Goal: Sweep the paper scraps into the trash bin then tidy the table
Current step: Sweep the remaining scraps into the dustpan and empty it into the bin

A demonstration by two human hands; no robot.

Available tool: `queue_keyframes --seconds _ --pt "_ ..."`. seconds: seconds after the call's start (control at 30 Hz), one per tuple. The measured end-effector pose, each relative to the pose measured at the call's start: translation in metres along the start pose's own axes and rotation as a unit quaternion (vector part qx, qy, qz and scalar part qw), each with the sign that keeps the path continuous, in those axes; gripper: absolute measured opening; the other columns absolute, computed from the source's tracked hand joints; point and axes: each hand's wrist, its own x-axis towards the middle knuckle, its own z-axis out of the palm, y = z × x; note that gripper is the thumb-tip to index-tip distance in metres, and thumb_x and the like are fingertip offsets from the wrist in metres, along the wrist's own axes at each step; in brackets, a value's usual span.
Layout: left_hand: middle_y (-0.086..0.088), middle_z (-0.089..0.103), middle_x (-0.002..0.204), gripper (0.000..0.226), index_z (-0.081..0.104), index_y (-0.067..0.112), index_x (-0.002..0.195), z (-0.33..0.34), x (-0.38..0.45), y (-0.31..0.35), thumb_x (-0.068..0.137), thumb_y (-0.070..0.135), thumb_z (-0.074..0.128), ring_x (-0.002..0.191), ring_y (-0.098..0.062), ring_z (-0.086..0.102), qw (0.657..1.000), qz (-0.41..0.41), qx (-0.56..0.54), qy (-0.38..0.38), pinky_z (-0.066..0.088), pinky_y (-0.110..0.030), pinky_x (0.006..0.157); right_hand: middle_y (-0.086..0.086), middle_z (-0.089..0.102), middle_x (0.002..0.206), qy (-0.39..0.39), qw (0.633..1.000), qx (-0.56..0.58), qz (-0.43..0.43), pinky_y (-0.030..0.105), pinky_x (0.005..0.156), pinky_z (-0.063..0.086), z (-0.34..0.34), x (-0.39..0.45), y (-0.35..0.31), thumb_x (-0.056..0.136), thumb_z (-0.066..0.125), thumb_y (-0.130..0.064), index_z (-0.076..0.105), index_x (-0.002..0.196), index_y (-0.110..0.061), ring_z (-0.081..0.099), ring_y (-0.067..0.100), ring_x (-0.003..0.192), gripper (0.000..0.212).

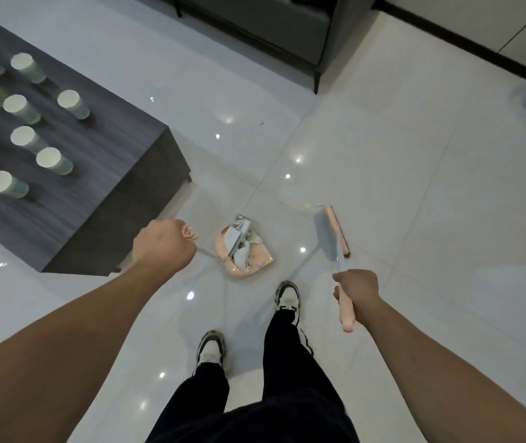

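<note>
Peach plastic all round: right hand (356, 287) at 4 o'clock has its fingers wrapped tight on the broom handle (346, 310), grip sitting just below the peach end cap, with the thin shaft running up to the broom head (335, 233) at about 1 o'clock on the floor (415, 187). Left hand (162, 247) at 9 o'clock is a closed fist round the top of the dustpan handle (205, 250), a short length of which shows below the knuckles. Dustpan (244, 251) sits dead centre on the tiles, just ahead of the shoes (287, 298), loaded with paper scraps (239, 236), white and grey, piled loose. Judgement: scraps are near weightless and will blow or slide off the smooth pan if it tips forward, so carry it level or lip-up, slowly. Pan and broom look light and stiff; long thin handles will flex slightly, so a hold at the end means less control, and choking down helps. One small yellow fleck (308, 206) and a pale sliver lie just beyond the broom head, not yet collected. No bin in view. Further out at 10 o'clock, the dark counter (111, 155) carries upturned paper cups (54, 161), green-sided, light and easily crushed; take them by the wall, gently, or stack them.
</note>
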Motion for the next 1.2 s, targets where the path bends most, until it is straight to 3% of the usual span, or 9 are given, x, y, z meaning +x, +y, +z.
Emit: queue_keyframes --seconds 0.17,0.33,0.4,0.5,0.6,0.77,0.9,1.03,1.2 --pt "-0.001 0.056 0.061 0.021 0.057 0.018 0.064 0.005 0.024 0.074 0.084 0.025 0.060 0.054 -0.017 0.054 1.000 -0.001 0.012 -0.006 0.037 -0.022 0.048 0.016 0.061 0.064 0.009 1.000 -0.011 -0.006 0.032 0.053 0.048 -0.036 0.075 -0.048 0.081 0.070 0.000 0.062 0.075 -0.001 0.058 0.026 0.045 0.010" --pt "0.001 0.055 0.062 0.011 0.057 0.019 0.067 0.017 0.046 0.126 0.078 0.020 0.058 0.055 -0.017 0.053 0.999 -0.002 0.031 -0.024 0.040 -0.024 0.051 0.013 0.055 0.071 -0.037 0.998 -0.039 0.021 0.028 0.047 0.047 -0.056 0.127 -0.062 0.083 0.070 0.002 0.058 0.074 -0.007 0.052 0.025 0.051 0.017" --pt "0.002 0.054 0.062 0.009 0.057 0.020 0.068 0.016 0.056 0.136 0.077 0.021 0.059 0.055 -0.016 0.052 0.999 0.003 0.036 -0.017 0.037 -0.023 0.049 0.015 0.055 0.077 -0.069 0.994 -0.074 0.032 0.028 0.047 0.049 -0.057 0.129 -0.053 0.083 0.068 0.006 0.063 0.088 -0.003 0.051 0.025 0.053 0.012" --pt "0.002 0.054 0.063 0.010 0.056 0.020 0.069 0.013 0.065 0.141 0.079 0.021 0.058 0.055 -0.015 0.051 0.999 0.001 0.035 -0.009 0.033 -0.022 0.046 0.020 0.057 0.081 -0.110 0.974 -0.198 0.026 0.033 0.048 0.051 -0.060 0.116 -0.032 0.081 0.062 0.008 0.055 0.119 0.017 0.052 0.027 0.053 0.040" --pt "0.001 0.055 0.065 0.009 0.058 0.020 0.072 0.011 0.066 0.146 0.081 0.022 0.060 0.056 -0.016 0.054 0.999 -0.002 0.038 -0.019 0.040 -0.022 0.050 0.018 0.062 0.081 -0.170 0.954 -0.242 0.040 0.027 0.044 0.047 -0.068 0.091 -0.025 0.081 0.064 0.004 0.058 0.130 0.005 0.052 0.020 0.042 0.050" --pt "0.001 0.050 0.066 0.005 0.056 0.021 0.072 0.011 0.072 0.151 0.075 0.021 0.060 0.053 -0.015 0.045 0.999 0.010 0.039 -0.010 0.034 -0.024 0.052 0.011 0.058 0.054 -0.195 0.953 -0.222 0.065 0.020 0.042 0.035 -0.085 0.068 -0.038 0.080 0.072 -0.012 0.064 0.123 -0.012 0.048 0.020 0.039 0.044" --pt "0.000 0.049 0.066 0.003 0.060 0.021 0.074 0.011 0.067 0.141 0.072 0.021 0.058 0.055 -0.018 0.044 0.999 0.003 0.038 -0.008 0.035 -0.025 0.055 0.012 0.059 0.067 -0.168 0.961 -0.214 0.042 0.016 0.035 0.035 -0.085 0.048 -0.037 0.084 0.071 -0.003 0.060 0.128 -0.007 0.049 0.013 0.030 0.045" --pt "0.004 0.049 0.063 0.012 0.053 0.021 0.065 0.009 0.059 0.117 0.074 0.021 0.061 0.052 -0.012 0.043 1.000 -0.018 0.016 -0.010 0.026 -0.019 0.047 0.012 0.056 0.071 -0.136 0.972 -0.188 0.030 0.014 0.034 0.035 -0.081 0.038 -0.042 0.085 0.069 0.002 0.060 0.122 -0.004 0.047 0.012 0.027 0.039" --pt "0.003 0.044 0.063 0.024 0.047 0.022 0.062 0.007 0.050 0.100 0.077 0.023 0.065 0.050 -0.012 0.039 0.997 -0.079 -0.021 0.017 0.026 -0.020 0.047 0.016 0.062 0.078 -0.110 0.969 -0.219 -0.008 0.025 0.042 0.048 -0.064 0.053 -0.050 0.080 0.069 0.004 0.065 0.111 0.003 0.054 0.021 0.045 0.032"
